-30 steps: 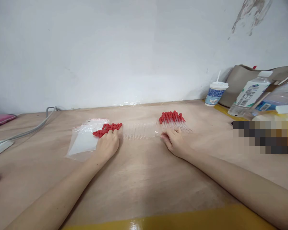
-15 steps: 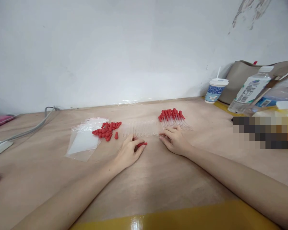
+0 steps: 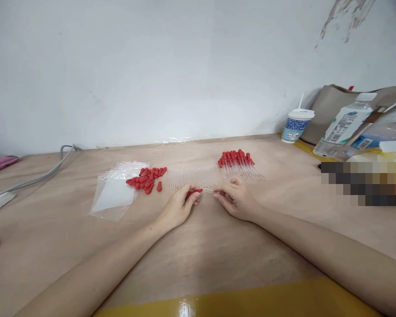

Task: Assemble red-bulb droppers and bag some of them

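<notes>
Pinched in my left hand point(image 3: 181, 203) is a red rubber dropper bulb point(image 3: 195, 192), its open end pointing right. My right hand point(image 3: 235, 198) is closed on a clear glass dropper tube point(image 3: 208, 190), whose end points left at the bulb with a small gap between them. Behind my hands lies a row of clear tubes point(image 3: 191, 175). Loose red bulbs point(image 3: 145, 180) are heaped to the left, one of them a little apart. Beyond my right hand, droppers with red bulbs fitted point(image 3: 237, 163) lie side by side.
Clear plastic zip bags point(image 3: 114, 193) lie under the left heap. A grey cable point(image 3: 53, 169) runs along the far left. At the right back stand a paper cup with a straw point(image 3: 297, 125), a plastic bottle point(image 3: 346, 123) and a grey bag point(image 3: 326, 105). A wall closes off the back.
My right hand has moved left and slightly down with the tube, bringing its end close to the bulb. My left hand has turned the bulb up a little toward the tube.
</notes>
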Available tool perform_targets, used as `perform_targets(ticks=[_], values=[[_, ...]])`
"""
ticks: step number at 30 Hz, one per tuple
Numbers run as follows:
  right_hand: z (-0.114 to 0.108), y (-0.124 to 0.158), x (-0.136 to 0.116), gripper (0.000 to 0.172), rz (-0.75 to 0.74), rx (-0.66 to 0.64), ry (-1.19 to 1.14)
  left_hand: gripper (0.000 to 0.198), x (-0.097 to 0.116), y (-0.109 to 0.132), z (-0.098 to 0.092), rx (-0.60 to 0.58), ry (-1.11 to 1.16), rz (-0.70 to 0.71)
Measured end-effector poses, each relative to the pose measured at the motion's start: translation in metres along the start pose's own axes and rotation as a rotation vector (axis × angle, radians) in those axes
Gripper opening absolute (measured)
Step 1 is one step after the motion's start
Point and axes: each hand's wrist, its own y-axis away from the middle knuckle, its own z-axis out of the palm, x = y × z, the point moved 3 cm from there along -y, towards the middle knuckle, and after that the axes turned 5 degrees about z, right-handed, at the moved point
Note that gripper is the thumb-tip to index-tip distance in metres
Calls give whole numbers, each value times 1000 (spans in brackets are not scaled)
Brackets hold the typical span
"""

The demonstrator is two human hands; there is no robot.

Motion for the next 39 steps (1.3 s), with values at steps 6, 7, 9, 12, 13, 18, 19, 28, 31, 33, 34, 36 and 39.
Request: perform_targets(ticks=[6,7,9,12,13,18,19,28,31,33,34,36,39], values=[[2,-3,2,14,-25,-4,-55,20,-4,0,3,7,163,-17],[2,-4,2,14,-19,1,-59,22,-4,0,3,6,163,-20],[3,-4,4,15,-6,25,-62,25,-5,0,3,0,147,-27],[5,-3,6,15,-17,18,-67,28,-7,0,3,-11,147,-37],[6,-2,7,15,-24,6,-70,28,-7,0,3,-14,154,-40],[5,-3,7,16,-1,-44,-101,25,-5,0,2,-48,118,-14],[5,-4,6,16,2,-65,-110,24,-5,1,2,-54,111,-11],[2,-7,14,20,1,-201,-160,21,-4,1,3,-89,209,-39],[3,-8,16,20,-21,-211,-159,22,-3,1,4,-123,224,-56],[2,-9,17,19,-53,-200,-137,23,-3,2,5,-145,229,-64],[1,-9,16,19,-72,-188,-114,23,-3,3,5,-152,229,-68],[-1,-9,15,18,-107,-151,-46,23,-4,4,5,-155,216,-73],[-3,-7,11,19,-158,-76,69,24,-4,4,4,-123,128,-71]])
